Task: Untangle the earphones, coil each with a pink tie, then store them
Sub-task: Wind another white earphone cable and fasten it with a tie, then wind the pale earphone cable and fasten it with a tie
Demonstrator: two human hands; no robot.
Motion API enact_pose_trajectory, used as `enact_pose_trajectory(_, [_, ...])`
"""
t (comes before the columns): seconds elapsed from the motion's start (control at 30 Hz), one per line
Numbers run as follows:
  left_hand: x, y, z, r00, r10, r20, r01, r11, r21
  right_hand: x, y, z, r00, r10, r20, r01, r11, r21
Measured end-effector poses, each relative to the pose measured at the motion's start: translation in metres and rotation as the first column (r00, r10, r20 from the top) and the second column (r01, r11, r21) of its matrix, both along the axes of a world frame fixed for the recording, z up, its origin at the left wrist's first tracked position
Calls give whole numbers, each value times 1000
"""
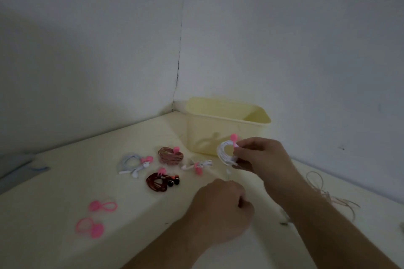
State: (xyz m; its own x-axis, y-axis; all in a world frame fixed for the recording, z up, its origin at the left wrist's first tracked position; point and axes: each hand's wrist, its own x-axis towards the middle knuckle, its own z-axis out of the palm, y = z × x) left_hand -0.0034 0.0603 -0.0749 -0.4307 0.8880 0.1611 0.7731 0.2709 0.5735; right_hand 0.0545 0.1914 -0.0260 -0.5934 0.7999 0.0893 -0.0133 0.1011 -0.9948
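Pale cream tabletop (65, 172) pushed into a grey wall corner, dim light. Count:
- 1 yellow bin (225, 125), open top, at the back by the corner.
- 4 tied coils lying in front-left of the bin: grey-white coil (131, 162), pinkish-brown coil (170, 155), small white bundle (197, 165), dark red coil (160, 181). Each has a pink tie on it.
- 2 loose pink ties (102, 205) at near left, one behind the other, well apart from the hands.
- 1 untied beige cable (332, 196) sprawled at far right, beside the right forearm.
- 1 white coil (226, 152) in hand, pink tie head (234, 137) sticking up at its top.

Right hand (260, 154) is raised just in front of the bin's front wall, fingers and thumb pinching the white coil at its right edge. Coil hangs off the table, to the left of that hand.

Left hand (220, 209) sits lower and nearer, below the coil, fingers curled in. A thin white strand seems to run down from the coil toward it; can't tell whether it actually grips it, too blurred.
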Motion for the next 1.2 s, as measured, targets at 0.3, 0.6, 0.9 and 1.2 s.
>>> enact_pose_trajectory(0.3, [-6,0,-3,999,-30,40,26,995,97,-27,18,-38,936,-200,290,205,979,12])
enact_pose_trajectory(0.6, [-8,6,-8,1000,-9,17,7,997,82,-10,21,-40,779,-388,493,174,888,425])
enact_pose_trajectory(0.9, [-11,9,-11,978,4,207,-28,993,113,50,18,2,859,-399,320,263,881,393])
enact_pose_trajectory(1.2, [-7,8,-9,959,24,281,-82,977,196,150,39,10,870,-448,204,349,854,386])
